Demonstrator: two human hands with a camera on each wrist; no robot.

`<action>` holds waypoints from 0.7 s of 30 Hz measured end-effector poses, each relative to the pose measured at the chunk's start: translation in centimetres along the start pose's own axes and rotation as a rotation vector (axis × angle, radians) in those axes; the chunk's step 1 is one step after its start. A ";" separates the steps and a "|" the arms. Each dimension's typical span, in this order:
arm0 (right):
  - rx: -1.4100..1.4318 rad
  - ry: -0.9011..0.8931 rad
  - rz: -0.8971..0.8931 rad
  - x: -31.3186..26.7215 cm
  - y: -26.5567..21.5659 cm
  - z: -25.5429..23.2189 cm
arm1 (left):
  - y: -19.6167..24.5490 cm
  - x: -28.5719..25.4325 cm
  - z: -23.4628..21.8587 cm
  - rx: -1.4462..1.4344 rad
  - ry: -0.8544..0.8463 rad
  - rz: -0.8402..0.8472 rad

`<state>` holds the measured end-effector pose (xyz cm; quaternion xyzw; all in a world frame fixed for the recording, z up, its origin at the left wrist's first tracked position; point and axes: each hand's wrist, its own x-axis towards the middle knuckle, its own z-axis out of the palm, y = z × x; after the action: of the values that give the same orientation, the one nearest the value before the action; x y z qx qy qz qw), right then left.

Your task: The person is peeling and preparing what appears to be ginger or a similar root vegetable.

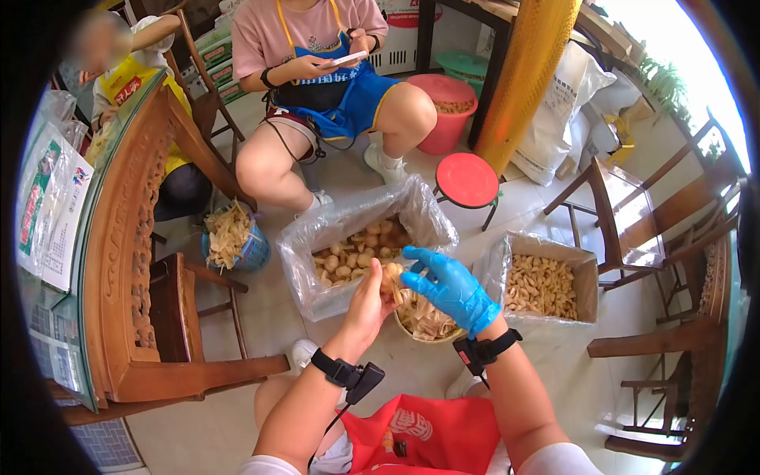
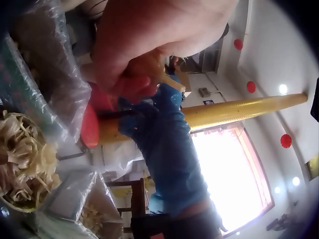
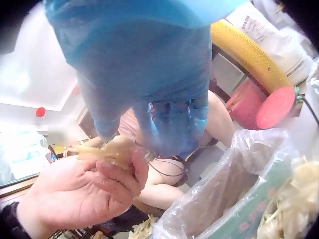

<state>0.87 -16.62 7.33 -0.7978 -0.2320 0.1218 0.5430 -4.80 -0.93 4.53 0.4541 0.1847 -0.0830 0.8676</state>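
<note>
A pale, wet-looking bulb with a stem [image 3: 117, 149] is held in the bare left hand [image 1: 366, 307], its fingers curled round it in the right wrist view. The right hand [image 1: 453, 291], in a blue glove, is beside the bulb with fingers spread and slightly bent; in the right wrist view its fingertips [image 3: 107, 130] are close to the bulb, and whether they touch is unclear. Beneath the hands stands a bowl of papery peelings [image 1: 427, 321]. Behind it, a plastic-lined box [image 1: 305, 293] contains round brown bulbs [image 1: 368, 245].
A second lined box [image 1: 590, 289] at the right contains pale pieces. A red stool [image 1: 467, 180] and a pink bucket [image 1: 445, 134] stand farther back. A blue basket of peelings [image 1: 252, 249] is at the left, near a carved table [image 1: 119, 277]. Another person sits opposite.
</note>
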 end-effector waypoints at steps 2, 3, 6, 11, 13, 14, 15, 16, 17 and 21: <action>-0.112 -0.060 -0.046 -0.1 -0.3 0.3 | -0.2 0.0 0.2 0.071 -0.046 0.034; -0.110 -0.060 -0.043 -0.1 -0.2 0.4 | -0.2 -0.1 0.3 0.071 -0.045 0.031; -0.207 -0.111 -0.059 0.1 -0.1 0.5 | 0.0 -0.6 0.8 0.313 0.011 0.044; -0.316 -0.054 -0.138 -0.2 -0.2 1.2 | -0.7 -0.5 0.4 0.357 -0.064 0.055; -0.265 -0.006 -0.133 -0.3 0.2 1.7 | -0.4 -0.6 0.3 0.391 -0.101 0.088; -0.216 0.044 -0.130 -0.3 0.3 1.8 | -0.3 -0.6 0.4 0.426 -0.139 0.124; -0.215 0.044 -0.128 -0.3 0.3 1.7 | -0.2 -0.7 0.6 0.426 -0.139 0.122; -0.108 0.050 -0.064 -0.2 0.3 1.5 | -0.2 -0.7 1.1 0.367 -0.130 0.140; -0.002 0.055 0.000 -0.2 0.2 1.4 | -0.1 -0.9 1.4 0.308 -0.121 0.159; 0.194 0.145 0.070 -0.1 0.0 1.8 | 0.6 -1.2 1.7 0.322 -0.129 0.078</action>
<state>0.00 -15.15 6.67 -0.7558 -0.1510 0.1045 0.6286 -5.34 -2.01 6.35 0.5878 0.0955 -0.1067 0.7962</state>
